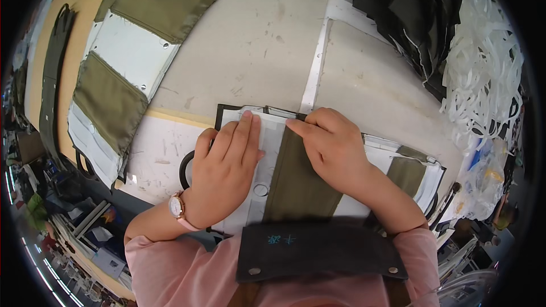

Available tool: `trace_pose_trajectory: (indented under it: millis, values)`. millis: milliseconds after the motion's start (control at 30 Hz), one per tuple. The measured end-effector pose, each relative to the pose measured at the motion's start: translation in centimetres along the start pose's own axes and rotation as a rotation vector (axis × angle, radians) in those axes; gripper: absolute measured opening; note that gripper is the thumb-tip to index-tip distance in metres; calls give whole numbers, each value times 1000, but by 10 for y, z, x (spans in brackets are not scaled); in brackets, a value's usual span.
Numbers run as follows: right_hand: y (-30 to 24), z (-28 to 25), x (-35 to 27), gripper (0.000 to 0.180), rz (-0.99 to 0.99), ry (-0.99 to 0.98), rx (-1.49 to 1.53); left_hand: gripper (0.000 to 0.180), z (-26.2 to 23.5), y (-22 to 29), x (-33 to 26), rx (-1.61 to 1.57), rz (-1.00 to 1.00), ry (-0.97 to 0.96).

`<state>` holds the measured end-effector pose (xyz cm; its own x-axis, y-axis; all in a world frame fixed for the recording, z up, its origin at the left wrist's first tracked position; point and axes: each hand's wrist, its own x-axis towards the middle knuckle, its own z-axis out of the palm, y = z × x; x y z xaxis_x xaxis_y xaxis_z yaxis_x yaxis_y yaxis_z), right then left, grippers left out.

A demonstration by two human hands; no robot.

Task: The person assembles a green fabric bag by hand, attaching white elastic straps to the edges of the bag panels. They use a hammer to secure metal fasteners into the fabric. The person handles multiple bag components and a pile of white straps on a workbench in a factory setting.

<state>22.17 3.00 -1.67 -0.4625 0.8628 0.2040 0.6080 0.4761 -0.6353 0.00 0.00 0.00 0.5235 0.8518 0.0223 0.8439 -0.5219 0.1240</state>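
Head view, lower centre: a dark apron bib [318, 250] over pink sleeves [170, 261]. Just above it, an olive fabric piece [296, 185] lies flat on a white template [267, 136] at the table's near edge. The fabric is a plain, matte, long strip running up the frame. The left hand [224, 167], wearing a wristwatch [177, 207], rests open, palm down, on the template beside the fabric. The right hand [333, 148] presses the strip's top edge with curled fingers. Upper left, more olive pieces [111, 102] sit on templates. At right lies white strapping [483, 62].
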Motion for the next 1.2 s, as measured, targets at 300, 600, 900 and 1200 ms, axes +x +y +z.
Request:
trace_pose_trajectory:
  millis: [300,600,900,1200]
  values:
    - [-4,1,-1,32,-32,-30,-140,52,-3,7,12,40,39,30]
    - [2,-29,-21,30,51,17,-5,68,1,13,7,12,53,-28]
    - [13,-21,-28,29,48,33,-26,71,-4,13,9,55,107,-64]
    - [18,-16,-32,28,32,32,-35,64,-6,13,20,117,142,-56]
